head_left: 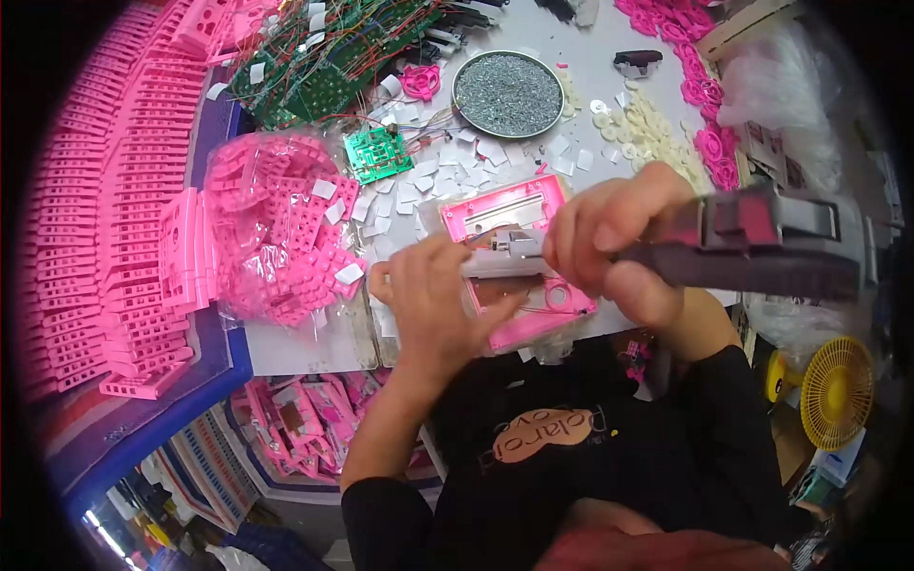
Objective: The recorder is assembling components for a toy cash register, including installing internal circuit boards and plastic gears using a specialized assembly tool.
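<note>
My right hand (624, 233) is closed round the handle of a cordless drill (500, 264). Its grey head points over the work, and its dark, blurred base sticks out to the right, close to the camera. Beneath the drill lies a pink plastic case (557, 309) with a strip and round openings inside, partly hidden by the hands and the tool. My left hand (433, 295) is at the case's left side with its fingers apart, the thumb reaching under the drill head. Whether it touches the case is hard to see.
A round tray of small metal screws (507, 93) stands beyond the case. Around it lie white paper pieces, cream discs (647, 138) and a green circuit board (378, 154). Bagged pink parts (276, 228) and pink stacks (133, 190) fill the left. A yellow fan (836, 392) stands at right.
</note>
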`<state>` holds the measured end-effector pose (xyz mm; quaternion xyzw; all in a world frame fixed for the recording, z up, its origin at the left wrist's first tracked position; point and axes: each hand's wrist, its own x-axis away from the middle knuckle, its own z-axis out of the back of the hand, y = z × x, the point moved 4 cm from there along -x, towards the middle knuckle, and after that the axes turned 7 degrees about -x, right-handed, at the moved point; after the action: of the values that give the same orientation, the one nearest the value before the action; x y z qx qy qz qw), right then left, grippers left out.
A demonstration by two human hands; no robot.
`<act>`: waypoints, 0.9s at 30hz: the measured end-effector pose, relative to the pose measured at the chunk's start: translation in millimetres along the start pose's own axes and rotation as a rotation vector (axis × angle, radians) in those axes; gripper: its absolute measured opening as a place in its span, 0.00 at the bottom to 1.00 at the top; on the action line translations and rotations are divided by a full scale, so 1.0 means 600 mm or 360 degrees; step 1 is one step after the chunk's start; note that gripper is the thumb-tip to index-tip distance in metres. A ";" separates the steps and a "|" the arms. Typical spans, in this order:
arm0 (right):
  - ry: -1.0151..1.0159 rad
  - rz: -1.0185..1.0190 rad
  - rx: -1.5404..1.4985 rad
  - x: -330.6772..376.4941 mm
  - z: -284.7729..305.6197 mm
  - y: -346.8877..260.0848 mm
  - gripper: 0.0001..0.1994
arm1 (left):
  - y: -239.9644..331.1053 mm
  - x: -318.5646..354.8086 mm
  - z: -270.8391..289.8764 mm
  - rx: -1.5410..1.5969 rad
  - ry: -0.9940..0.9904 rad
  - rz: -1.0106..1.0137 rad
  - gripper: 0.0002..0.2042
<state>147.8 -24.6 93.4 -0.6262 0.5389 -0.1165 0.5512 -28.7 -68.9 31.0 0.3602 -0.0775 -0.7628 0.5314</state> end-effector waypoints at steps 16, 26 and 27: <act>-0.0258 -0.0041 0.0558 -0.006 0.001 0.052 0.14 | -0.034 0.029 -0.025 -0.0164 0.0035 -0.0203 0.22; -0.0382 -0.0007 0.0668 -0.019 -0.013 0.045 0.09 | -0.035 0.029 -0.032 -0.0054 0.0116 -0.0243 0.24; -0.0413 0.0025 0.0659 -0.021 -0.016 0.047 0.08 | -0.038 0.031 -0.034 -0.0044 0.0118 -0.0267 0.24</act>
<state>120.5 -14.5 79.3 -0.5055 0.4331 -0.1385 0.7333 -36.2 -70.2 -3.8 0.3860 -0.0170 -0.7917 0.4731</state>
